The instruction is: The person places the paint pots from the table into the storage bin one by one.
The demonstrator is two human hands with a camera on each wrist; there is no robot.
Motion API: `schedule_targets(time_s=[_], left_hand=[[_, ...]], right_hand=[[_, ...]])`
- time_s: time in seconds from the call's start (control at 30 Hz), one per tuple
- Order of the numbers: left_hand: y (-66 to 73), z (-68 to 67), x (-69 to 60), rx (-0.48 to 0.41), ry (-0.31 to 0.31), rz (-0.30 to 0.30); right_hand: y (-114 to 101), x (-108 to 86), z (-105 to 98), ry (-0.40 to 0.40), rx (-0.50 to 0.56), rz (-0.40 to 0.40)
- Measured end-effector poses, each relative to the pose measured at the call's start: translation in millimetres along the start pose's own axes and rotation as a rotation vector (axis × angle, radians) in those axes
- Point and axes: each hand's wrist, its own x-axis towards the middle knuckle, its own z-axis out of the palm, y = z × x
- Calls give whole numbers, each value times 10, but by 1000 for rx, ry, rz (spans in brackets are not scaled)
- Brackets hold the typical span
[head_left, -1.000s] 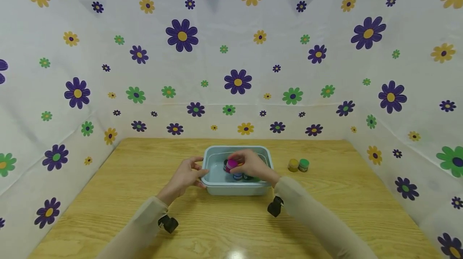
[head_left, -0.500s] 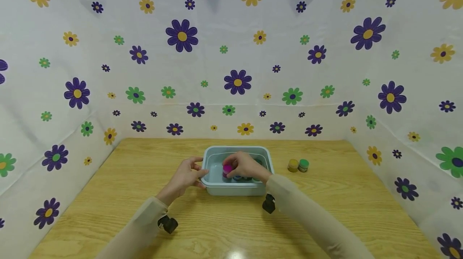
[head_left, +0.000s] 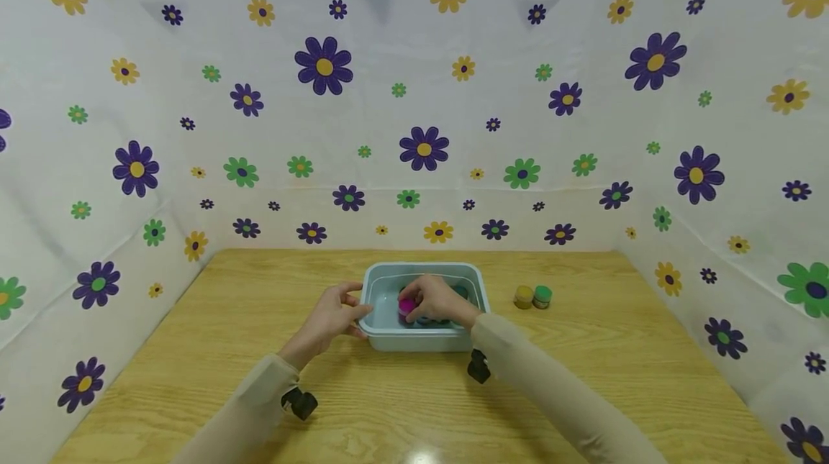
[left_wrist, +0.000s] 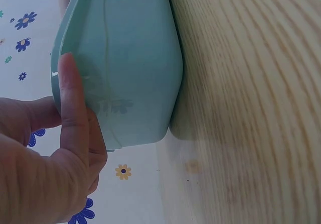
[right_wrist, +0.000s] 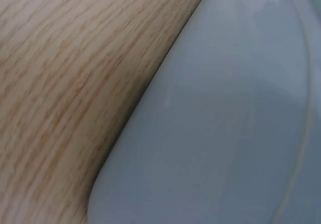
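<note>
A light blue plastic basin (head_left: pixel 414 342) stands on the wooden table. My left hand (head_left: pixel 333 316) grips its left rim, thumb on one side and fingers on the other; the left wrist view shows this hand (left_wrist: pixel 65 153) at the rim up close. Inside the basin, my right hand (head_left: pixel 435 296) pinches a small jar with a magenta lid (head_left: pixel 406 307) between thumb and fingers. Other small jars in the basin are mostly hidden under that hand. In the right wrist view only the basin's outer wall (right_wrist: pixel 200 123) shows, and the hand is out of sight.
To the right of the basin, a yellow jar (head_left: pixel 524 297) and a green-lidded jar (head_left: pixel 542 297) stand side by side on the table (head_left: pixel 583 363). A white flower-print sheet (head_left: pixel 363 104) encloses the back and sides.
My right hand has moved slightly left and lower in the basin with the magenta-lidded jar. The left hand keeps its hold on the rim.
</note>
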Motion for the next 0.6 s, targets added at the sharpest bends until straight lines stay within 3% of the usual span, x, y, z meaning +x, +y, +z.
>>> schedule_targets(time_s=[0.3,0.6], left_hand=[[-20,-3,-6,1,-11,19],[-36,10,2,3,3,9]], right_hand=[[8,-7,22,2,-59,-23],[11,-13,20,1,-18,-23]])
